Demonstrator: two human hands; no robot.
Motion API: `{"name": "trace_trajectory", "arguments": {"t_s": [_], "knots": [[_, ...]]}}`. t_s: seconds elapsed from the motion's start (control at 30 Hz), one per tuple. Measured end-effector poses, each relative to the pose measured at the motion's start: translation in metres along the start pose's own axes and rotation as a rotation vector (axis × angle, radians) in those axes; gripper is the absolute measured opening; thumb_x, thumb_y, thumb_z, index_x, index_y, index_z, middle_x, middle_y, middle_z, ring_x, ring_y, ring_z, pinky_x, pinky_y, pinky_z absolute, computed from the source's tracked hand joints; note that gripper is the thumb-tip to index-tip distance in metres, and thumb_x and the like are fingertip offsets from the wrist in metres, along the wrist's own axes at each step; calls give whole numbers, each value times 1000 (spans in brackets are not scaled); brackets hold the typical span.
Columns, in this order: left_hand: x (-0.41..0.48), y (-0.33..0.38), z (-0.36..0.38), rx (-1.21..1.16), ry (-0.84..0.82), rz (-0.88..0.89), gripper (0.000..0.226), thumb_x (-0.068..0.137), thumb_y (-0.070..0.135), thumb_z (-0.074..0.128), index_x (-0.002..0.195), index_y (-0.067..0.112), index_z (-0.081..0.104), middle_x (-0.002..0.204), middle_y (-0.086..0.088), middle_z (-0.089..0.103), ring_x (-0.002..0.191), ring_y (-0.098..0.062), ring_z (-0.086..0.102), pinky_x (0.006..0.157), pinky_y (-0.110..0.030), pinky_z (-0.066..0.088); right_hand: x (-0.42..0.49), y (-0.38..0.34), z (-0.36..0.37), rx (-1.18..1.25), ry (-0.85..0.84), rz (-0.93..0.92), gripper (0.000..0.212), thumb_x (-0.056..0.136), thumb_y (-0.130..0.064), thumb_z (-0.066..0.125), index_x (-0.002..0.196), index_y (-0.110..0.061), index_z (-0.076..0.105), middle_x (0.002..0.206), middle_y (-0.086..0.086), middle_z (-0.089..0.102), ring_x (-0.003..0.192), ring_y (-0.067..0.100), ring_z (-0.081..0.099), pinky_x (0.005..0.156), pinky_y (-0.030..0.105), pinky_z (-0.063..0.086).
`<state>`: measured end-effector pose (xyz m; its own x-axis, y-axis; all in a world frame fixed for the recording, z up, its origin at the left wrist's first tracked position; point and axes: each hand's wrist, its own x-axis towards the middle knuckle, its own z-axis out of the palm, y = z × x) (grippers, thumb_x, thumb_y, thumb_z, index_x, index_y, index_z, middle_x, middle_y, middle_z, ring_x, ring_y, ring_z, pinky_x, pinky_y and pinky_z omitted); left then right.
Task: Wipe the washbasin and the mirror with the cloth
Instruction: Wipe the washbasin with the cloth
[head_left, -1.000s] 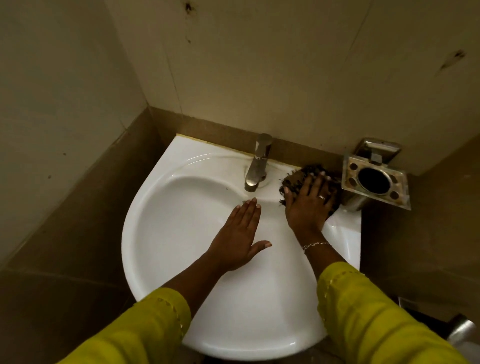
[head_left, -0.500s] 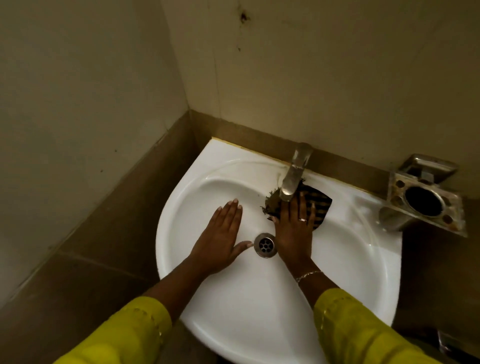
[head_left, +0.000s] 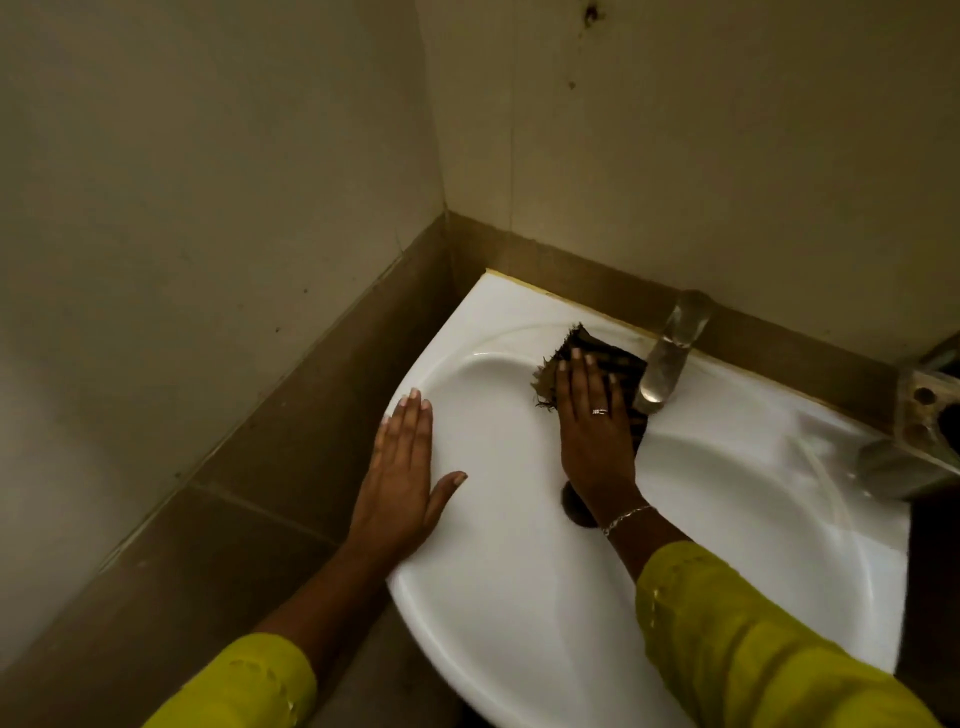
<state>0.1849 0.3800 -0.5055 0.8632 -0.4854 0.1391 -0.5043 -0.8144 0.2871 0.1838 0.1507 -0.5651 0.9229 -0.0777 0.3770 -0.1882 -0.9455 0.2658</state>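
A white corner washbasin (head_left: 519, 597) fills the lower right of the head view. My right hand (head_left: 595, 431) lies flat on a dark, frayed cloth (head_left: 582, 345), pressing it against the back slope of the bowl just left of the metal tap (head_left: 667, 358). My left hand (head_left: 402, 478) rests flat on the basin's left rim, fingers together, holding nothing. My right wrist hides most of the drain (head_left: 571, 506). No mirror is in view.
A metal holder (head_left: 922, 410) is fixed to the wall at the right edge, above the basin's right corner. Beige walls meet in a corner behind the basin, with a brown tile band (head_left: 291, 415) below them.
My right hand has slid the cloth leftwards, from the basin's right back corner past the tap to its left side. My left hand has moved from the bowl out to the left rim.
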Motion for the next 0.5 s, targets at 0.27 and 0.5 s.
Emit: {"name": "trace_trajectory", "arguments": {"t_s": [0.27, 0.5], "knots": [[1, -7, 11, -121, 75, -35, 78, 92, 59, 16, 142, -1, 15, 150, -14, 12, 139, -18, 5, 114, -29, -2, 35, -37, 15, 208, 70, -223, 57, 90, -11, 33, 144, -5, 20, 149, 15, 32, 139, 27, 18, 115, 41, 3], [0, -8, 12, -237, 119, -60, 79, 90, 61, 12, 143, 3, 9, 152, -9, 7, 141, -11, 0, 115, -28, -2, 38, -83, 17, 425, -26, -375, 56, 99, -37, 6, 141, -2, 22, 143, 20, 40, 135, 31, 21, 111, 43, 13]]}}
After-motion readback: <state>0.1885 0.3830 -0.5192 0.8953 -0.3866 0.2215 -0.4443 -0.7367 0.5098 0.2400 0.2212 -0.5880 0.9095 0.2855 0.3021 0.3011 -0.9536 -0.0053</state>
